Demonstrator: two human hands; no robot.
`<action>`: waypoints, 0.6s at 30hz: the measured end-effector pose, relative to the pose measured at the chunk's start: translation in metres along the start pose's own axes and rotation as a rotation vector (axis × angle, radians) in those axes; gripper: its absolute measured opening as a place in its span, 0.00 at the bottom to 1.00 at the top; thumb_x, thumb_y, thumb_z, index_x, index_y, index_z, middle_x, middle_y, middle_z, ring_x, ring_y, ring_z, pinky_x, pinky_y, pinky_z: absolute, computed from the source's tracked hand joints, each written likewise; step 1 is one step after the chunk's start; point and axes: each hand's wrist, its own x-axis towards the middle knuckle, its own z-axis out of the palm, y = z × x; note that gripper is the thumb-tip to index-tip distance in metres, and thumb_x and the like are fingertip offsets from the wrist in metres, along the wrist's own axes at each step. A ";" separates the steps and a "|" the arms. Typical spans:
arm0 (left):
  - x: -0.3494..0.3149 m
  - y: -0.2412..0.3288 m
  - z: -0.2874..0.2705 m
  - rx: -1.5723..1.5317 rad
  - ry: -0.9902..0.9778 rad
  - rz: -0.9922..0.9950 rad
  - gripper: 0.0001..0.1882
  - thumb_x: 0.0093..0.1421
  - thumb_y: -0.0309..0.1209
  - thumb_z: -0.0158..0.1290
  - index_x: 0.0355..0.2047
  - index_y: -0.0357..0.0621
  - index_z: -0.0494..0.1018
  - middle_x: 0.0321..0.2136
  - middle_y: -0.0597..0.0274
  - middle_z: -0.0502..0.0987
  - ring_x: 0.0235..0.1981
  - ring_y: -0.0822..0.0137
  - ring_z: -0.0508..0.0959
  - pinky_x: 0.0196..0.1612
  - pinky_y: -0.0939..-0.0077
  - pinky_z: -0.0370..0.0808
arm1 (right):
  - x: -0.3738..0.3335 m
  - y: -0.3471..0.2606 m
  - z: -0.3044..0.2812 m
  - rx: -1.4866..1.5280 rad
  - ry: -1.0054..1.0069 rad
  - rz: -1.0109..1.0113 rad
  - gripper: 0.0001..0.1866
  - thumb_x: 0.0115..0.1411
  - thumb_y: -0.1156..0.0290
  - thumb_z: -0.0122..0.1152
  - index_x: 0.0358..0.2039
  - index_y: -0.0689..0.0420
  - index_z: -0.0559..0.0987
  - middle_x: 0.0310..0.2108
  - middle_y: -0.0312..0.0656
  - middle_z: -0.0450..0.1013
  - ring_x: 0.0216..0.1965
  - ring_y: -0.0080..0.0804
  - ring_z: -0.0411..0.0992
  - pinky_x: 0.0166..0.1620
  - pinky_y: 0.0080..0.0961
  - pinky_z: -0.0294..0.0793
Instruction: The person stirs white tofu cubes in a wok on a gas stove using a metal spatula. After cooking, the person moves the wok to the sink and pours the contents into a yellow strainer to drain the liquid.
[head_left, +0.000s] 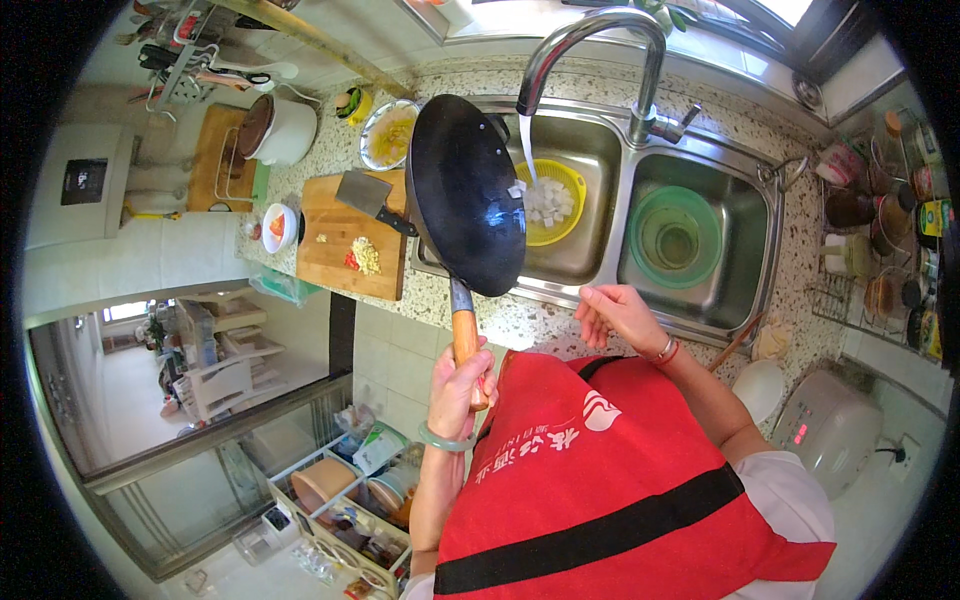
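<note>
My left hand point(463, 388) is wrapped round the wooden handle point(465, 345) of a black wok point(465, 200). The wok is tilted, its dark inside turned toward the sink, with a few white cubes at its right rim. Beside it, in the left basin, a yellow colander point(575, 215) holds white cubes point(548, 203) that look like tofu. Water runs from the chrome faucet point(590, 25) down toward the colander. My right hand point(618, 312) hovers by the sink's front edge, fingers loosely bent and apart, holding nothing I can see.
Left of the wok, a cutting board point(335, 225) carries a cleaver point(368, 195) and chopped pieces point(364, 256). A plate of yellowish food point(388, 135) and a white bowl point(281, 228) stand nearby. Green basins point(675, 208) sit in the right basin. Jars on a rack point(885, 220) line the right side.
</note>
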 end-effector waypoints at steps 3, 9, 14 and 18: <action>-0.001 0.000 -0.002 0.049 0.019 0.009 0.16 0.57 0.26 0.51 0.44 0.35 0.62 0.23 0.63 0.67 0.15 0.75 0.67 0.15 0.79 0.67 | 0.000 0.003 0.000 0.017 -0.003 -0.011 0.23 0.66 0.55 0.45 0.30 0.63 0.74 0.18 0.41 0.73 0.17 0.24 0.72 0.19 0.17 0.70; -0.010 -0.001 -0.009 -0.009 -0.027 0.032 0.18 0.58 0.26 0.50 0.47 0.31 0.62 0.23 0.63 0.66 0.15 0.77 0.65 0.15 0.81 0.63 | -0.002 0.003 0.006 0.003 0.014 -0.030 0.21 0.67 0.56 0.44 0.29 0.63 0.74 0.18 0.41 0.73 0.17 0.23 0.71 0.19 0.16 0.69; -0.014 -0.007 -0.022 -0.250 -0.160 -0.067 0.16 0.60 0.25 0.46 0.47 0.30 0.62 0.23 0.65 0.63 0.15 0.79 0.62 0.15 0.84 0.61 | -0.012 0.005 0.012 -0.014 0.037 -0.024 0.22 0.66 0.56 0.45 0.29 0.63 0.74 0.19 0.42 0.74 0.17 0.24 0.72 0.19 0.17 0.70; -0.003 -0.022 -0.042 -0.607 -0.360 -0.248 0.14 0.60 0.24 0.43 0.45 0.29 0.62 0.23 0.67 0.60 0.15 0.80 0.60 0.16 0.85 0.61 | -0.030 0.001 0.021 -0.044 0.062 -0.022 0.21 0.66 0.56 0.46 0.29 0.63 0.74 0.20 0.42 0.74 0.18 0.25 0.73 0.20 0.17 0.70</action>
